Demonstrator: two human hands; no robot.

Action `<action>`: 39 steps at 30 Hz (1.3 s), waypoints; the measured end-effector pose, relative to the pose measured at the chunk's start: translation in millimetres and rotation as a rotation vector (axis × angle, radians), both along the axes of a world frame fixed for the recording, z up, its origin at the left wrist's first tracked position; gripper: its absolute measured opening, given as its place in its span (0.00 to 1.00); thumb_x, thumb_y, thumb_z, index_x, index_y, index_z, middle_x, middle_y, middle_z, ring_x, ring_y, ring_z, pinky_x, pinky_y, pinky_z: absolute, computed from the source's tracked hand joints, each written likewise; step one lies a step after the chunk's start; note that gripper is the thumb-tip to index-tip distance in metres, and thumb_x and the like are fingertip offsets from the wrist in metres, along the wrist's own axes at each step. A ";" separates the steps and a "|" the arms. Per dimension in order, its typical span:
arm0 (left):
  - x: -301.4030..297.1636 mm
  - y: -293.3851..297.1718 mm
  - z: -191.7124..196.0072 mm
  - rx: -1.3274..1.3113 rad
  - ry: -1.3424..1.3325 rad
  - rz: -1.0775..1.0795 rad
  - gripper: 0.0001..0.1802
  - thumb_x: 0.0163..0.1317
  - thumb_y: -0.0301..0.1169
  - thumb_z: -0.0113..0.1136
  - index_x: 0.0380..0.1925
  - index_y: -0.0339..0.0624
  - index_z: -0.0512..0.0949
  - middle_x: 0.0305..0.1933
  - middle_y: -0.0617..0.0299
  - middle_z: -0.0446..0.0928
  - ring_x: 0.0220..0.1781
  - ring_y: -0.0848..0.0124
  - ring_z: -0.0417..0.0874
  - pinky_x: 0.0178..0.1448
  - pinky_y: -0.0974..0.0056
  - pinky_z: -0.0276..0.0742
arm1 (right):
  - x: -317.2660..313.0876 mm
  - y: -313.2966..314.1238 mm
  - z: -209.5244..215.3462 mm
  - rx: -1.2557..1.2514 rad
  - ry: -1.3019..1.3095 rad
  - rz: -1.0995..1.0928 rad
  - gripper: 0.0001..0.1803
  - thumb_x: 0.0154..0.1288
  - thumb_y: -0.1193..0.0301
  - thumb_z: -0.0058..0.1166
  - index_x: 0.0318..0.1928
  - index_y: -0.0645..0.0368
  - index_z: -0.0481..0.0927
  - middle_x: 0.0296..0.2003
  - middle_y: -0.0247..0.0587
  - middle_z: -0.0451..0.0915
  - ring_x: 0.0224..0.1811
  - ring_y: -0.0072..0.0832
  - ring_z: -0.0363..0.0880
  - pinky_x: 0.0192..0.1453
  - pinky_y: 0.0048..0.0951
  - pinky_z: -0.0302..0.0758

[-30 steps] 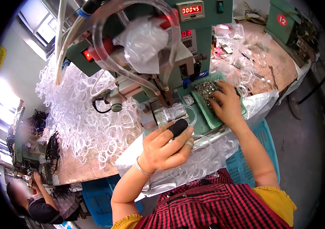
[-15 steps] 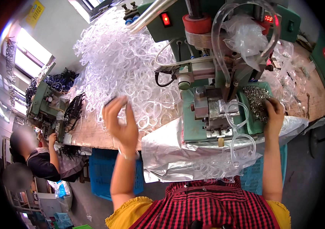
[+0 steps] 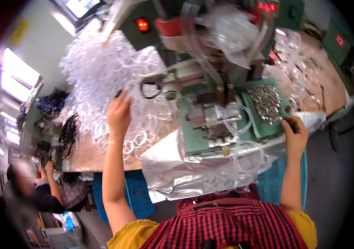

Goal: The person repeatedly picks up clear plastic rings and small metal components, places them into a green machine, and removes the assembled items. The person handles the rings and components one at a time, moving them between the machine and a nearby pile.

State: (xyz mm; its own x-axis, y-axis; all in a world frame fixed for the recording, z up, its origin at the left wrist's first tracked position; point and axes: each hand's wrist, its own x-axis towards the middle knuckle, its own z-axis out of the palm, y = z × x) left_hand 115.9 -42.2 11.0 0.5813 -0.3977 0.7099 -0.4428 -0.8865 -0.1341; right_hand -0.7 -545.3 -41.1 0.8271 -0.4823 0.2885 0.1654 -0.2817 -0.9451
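Observation:
My left hand [image 3: 119, 114] is over the large pile of clear plastic loops [image 3: 102, 68], its fingers stretched out and slightly blurred. A small dark thing shows at its fingertips; whether it is worn or held, I cannot tell. At the near right corner of a green tray [image 3: 255, 125] of small shiny metal pieces [image 3: 264, 101], my right hand [image 3: 296, 135] has its thumb and fingers drawn together. Anything between them is too small to make out. Between the hands stands a green bench machine [image 3: 193, 139], with a clear plastic loop [image 3: 249, 120] at its metal fixture.
Silvery sheeting [image 3: 164, 170] covers the table's front edge, with more clear loops lying on it. Blue crates [image 3: 137, 195] stand below. Clear bags and scraps [image 3: 297, 70] lie to the right. At the far left, a co-worker [image 3: 52, 193] sits by another green machine.
My view has shifted, and the scene sits further left. My left hand's fingers now point toward the pile. My right hand has drawn back from the metal pieces to the tray's near corner.

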 end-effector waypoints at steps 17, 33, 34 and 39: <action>-48.5 -67.4 -38.3 -0.130 0.379 0.141 0.18 0.48 0.18 0.60 0.41 0.42 0.81 0.52 0.54 0.78 0.52 0.55 0.77 0.57 0.56 0.72 | 52.8 99.1 91.8 0.191 -0.112 0.552 0.21 0.53 0.80 0.60 0.50 0.68 0.74 0.38 0.39 0.81 0.38 0.22 0.79 0.47 0.25 0.74; -110.2 -156.7 46.9 -0.652 -0.275 -0.627 0.04 0.64 0.18 0.52 0.39 0.32 0.72 0.38 0.48 0.77 0.37 0.67 0.80 0.42 0.62 0.83 | 31.4 125.3 101.4 0.549 -0.081 0.562 0.28 0.58 0.79 0.58 0.59 0.67 0.66 0.34 0.37 0.81 0.37 0.18 0.76 0.45 0.20 0.71; -105.7 -172.5 55.4 -0.652 -0.215 -0.696 0.06 0.64 0.19 0.53 0.40 0.33 0.72 0.38 0.47 0.77 0.36 0.67 0.80 0.41 0.61 0.83 | 35.3 127.0 98.0 0.500 -0.107 0.555 0.28 0.57 0.78 0.59 0.59 0.67 0.67 0.35 0.37 0.81 0.37 0.18 0.77 0.46 0.20 0.71; -80.8 -198.4 76.0 -1.162 -0.040 -0.862 0.11 0.65 0.23 0.55 0.47 0.36 0.72 0.41 0.54 0.78 0.39 0.66 0.81 0.49 0.60 0.82 | 39.5 129.5 83.5 0.546 -0.133 0.511 0.29 0.57 0.79 0.60 0.60 0.68 0.68 0.36 0.38 0.82 0.40 0.18 0.78 0.47 0.19 0.72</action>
State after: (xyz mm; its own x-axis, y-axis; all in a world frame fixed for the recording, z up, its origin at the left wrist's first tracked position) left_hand 35.1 -240.7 87.0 0.4356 0.1945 0.8789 -0.8985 0.0346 0.4376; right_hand 38.8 -415.8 42.3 0.9609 -0.1512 0.2320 0.2723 0.3630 -0.8911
